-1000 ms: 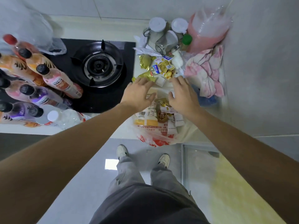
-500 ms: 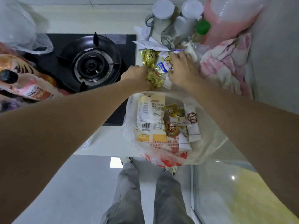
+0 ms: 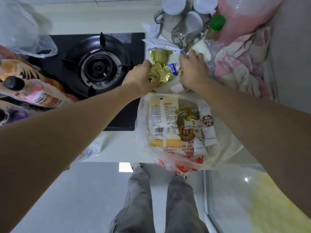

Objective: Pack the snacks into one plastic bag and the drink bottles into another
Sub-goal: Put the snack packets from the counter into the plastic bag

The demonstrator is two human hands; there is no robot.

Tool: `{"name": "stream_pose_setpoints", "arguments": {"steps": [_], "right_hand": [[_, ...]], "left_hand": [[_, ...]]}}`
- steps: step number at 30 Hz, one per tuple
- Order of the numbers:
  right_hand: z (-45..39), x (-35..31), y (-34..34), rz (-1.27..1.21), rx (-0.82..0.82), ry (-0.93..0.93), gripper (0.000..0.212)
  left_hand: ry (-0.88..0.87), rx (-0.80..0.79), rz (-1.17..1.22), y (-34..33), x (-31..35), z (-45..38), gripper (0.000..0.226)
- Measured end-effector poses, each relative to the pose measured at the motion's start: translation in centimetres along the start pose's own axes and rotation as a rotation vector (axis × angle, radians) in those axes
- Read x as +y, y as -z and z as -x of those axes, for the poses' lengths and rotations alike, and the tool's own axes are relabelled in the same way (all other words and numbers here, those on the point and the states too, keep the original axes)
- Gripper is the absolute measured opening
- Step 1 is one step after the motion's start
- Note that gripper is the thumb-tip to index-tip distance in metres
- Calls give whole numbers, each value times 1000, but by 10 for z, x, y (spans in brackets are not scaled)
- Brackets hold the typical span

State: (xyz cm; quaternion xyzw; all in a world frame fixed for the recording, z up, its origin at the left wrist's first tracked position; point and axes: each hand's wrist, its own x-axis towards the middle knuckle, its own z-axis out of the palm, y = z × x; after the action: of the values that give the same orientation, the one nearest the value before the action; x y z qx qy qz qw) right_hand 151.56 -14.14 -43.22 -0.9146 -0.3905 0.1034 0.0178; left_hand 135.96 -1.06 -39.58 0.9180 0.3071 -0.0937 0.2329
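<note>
Both hands (image 3: 168, 76) curl round gold snack packets (image 3: 159, 73) beyond the plastic bag (image 3: 223, 148)

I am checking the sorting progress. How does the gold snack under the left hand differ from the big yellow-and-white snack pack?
The gold snack lies loose on the counter beside the stove, gripped by the left hand; the yellow-and-white pack already lies inside the plastic bag, untouched. The gold snack is small, shiny and crumpled; the pack is much larger, flat and matte, with printed text and a barcode. Both are sealed snacks.
</note>
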Motion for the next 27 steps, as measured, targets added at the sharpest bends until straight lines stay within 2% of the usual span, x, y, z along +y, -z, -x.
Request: {"name": "stream_pose_setpoints", "arguments": {"steps": [13, 19, 27], "right_hand": [[53, 0, 32, -280, 116, -44, 32], [123, -5, 40, -464, 159, -41, 30], [201, 13, 29, -480, 140, -42, 28]], "left_hand": [[-12, 138, 276, 29, 3, 60, 60], [-6, 89, 311, 15, 28, 109, 54], [45, -25, 287, -21, 54, 148, 58]]}}
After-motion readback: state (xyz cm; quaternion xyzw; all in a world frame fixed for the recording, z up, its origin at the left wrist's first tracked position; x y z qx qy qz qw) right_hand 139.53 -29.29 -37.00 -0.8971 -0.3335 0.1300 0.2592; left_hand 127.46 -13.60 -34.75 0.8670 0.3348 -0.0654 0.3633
